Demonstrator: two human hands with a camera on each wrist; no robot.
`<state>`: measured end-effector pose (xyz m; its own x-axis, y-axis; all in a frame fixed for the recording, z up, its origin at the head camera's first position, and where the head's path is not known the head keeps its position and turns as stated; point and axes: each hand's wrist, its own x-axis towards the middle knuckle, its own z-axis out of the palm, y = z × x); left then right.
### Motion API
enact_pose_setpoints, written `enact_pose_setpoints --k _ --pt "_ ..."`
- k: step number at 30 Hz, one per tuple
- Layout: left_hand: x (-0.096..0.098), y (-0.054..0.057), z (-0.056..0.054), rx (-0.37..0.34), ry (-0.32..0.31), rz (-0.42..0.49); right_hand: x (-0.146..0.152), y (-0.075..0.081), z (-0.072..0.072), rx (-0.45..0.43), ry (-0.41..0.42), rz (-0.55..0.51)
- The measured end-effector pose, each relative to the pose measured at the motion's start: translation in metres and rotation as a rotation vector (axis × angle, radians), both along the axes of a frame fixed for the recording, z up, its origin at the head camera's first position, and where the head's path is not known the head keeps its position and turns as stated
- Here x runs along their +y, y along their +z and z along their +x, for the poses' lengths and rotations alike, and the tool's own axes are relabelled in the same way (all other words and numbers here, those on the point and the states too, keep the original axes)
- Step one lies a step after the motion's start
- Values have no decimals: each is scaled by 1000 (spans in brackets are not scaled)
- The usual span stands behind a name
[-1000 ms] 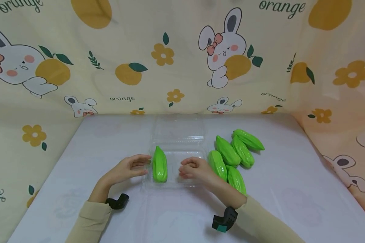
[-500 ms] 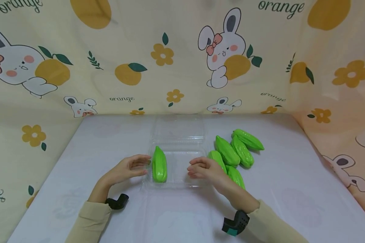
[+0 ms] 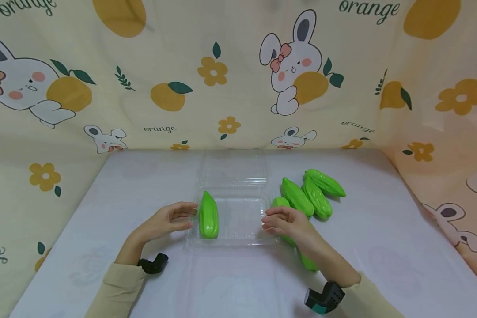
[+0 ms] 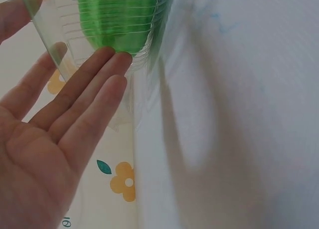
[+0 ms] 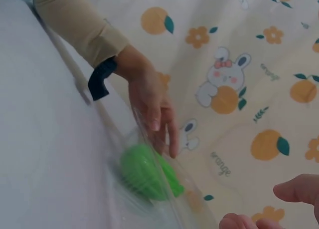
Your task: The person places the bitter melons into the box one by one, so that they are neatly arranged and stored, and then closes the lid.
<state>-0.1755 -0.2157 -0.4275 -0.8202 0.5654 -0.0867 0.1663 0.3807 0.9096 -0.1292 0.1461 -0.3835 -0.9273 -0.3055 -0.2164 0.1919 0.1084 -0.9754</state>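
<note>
A clear plastic clamshell box (image 3: 238, 221) lies with its lid folded back. One glossy, ridged green vegetable, shaped like a pepper (image 3: 209, 215), rests lengthwise along the box's left side. My left hand (image 3: 171, 219) is at the box's left wall, fingers extended. In the left wrist view, those fingers (image 4: 113, 89) reach up to the clear wall beside the green vegetable. Over the box's right edge, my right hand (image 3: 288, 225) holds nothing, its fingers slightly bent. It partly covers the nearest of several like vegetables (image 3: 298, 197) piled right of the box.
The white tabletop (image 3: 381, 247) extends on both sides of the box. A patterned cloth (image 3: 238, 88) with rabbits and oranges hangs behind and along the sides. The lid (image 3: 232, 168) lies flat toward the back.
My right hand has moved right, from over the box to its right edge. The lowest green vegetable of the pile now shows closer to me. My left hand has stayed put.
</note>
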Motion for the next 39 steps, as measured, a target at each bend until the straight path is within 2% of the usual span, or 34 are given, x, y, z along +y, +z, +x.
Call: enact_pose_setpoints --k 9,19,32,39 --pt "-2 -2 -1 6 1 1 15 4 1 29 -2 23" --pt "-2 -1 -1 11 0 5 36 5 0 73 -6 130" --pt "-1 0 -2 4 3 12 65 2 1 74 -48 185" --pt "-1 -3 -1 -12 7 19 79 1 4 79 -69 245"
